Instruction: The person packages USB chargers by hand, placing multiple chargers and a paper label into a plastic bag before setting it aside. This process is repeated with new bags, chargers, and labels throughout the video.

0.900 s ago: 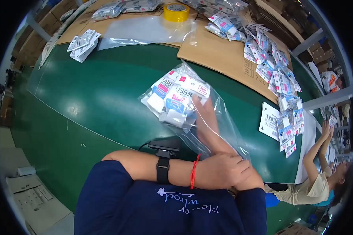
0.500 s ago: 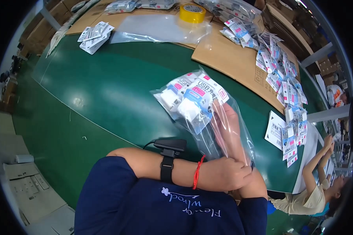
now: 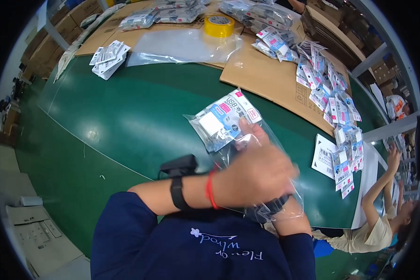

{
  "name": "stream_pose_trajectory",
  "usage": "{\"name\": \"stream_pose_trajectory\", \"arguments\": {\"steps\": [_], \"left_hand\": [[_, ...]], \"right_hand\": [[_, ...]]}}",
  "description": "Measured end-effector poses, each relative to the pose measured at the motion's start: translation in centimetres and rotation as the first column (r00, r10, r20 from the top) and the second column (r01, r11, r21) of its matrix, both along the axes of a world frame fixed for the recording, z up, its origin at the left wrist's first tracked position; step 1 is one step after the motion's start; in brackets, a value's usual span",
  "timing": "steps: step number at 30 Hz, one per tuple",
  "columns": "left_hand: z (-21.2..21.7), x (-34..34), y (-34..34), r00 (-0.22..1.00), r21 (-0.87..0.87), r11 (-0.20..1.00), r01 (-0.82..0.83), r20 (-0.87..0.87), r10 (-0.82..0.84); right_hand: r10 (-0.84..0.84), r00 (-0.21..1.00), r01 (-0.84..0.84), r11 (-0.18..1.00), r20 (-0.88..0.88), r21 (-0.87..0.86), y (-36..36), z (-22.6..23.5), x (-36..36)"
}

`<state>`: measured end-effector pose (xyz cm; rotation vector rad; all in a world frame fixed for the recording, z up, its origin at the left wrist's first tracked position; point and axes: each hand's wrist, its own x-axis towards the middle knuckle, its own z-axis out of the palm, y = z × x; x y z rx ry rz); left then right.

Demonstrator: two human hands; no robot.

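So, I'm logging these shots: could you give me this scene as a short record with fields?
Right hand: inside clear bag, thumb over packet
Left hand: blurred, crossing right arm; grip unclear
Surface: green table
Far side: cardboard, yellow tape, plastic sheet
Right side: packet pile, another person

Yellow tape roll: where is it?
Top of the head view, slightly right of centre, the yellow tape roll lies at the far edge of the clear plastic sheet.
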<state>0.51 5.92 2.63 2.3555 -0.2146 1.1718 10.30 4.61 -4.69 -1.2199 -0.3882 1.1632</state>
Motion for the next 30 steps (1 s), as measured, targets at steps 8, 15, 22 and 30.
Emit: {"name": "stream_pose_trajectory", "arguments": {"steps": [8,15,22,30], "left_hand": [[-2.7,-3.5,9.0,0.812,0.045,0.903,-0.427,-0.421,0.404],[-2.8,-4.1,8.7,0.842,0.097,0.903,-0.419,-0.329,0.427],[-1.4,-3.9,9.2,0.745,0.245,0.839,-0.486,-0.387,0.544],[-2.8,-2.7,9.0,0.664,0.425,0.832,-0.357,-0.511,0.546]], "right_hand": [[0.067,0.987,-0.052,0.993,-0.146,0.102,0.3,-0.3,0.8],[0.135,0.906,0.024,0.93,-0.402,0.367,-0.4,0.7,-0.1],[0.06,0.978,-0.03,0.988,-0.2,0.151,-0.6,1.7,0.1],[0.555,0.757,-0.572,0.818,0.345,-0.061,-7.7,1.1,4.6]]}}
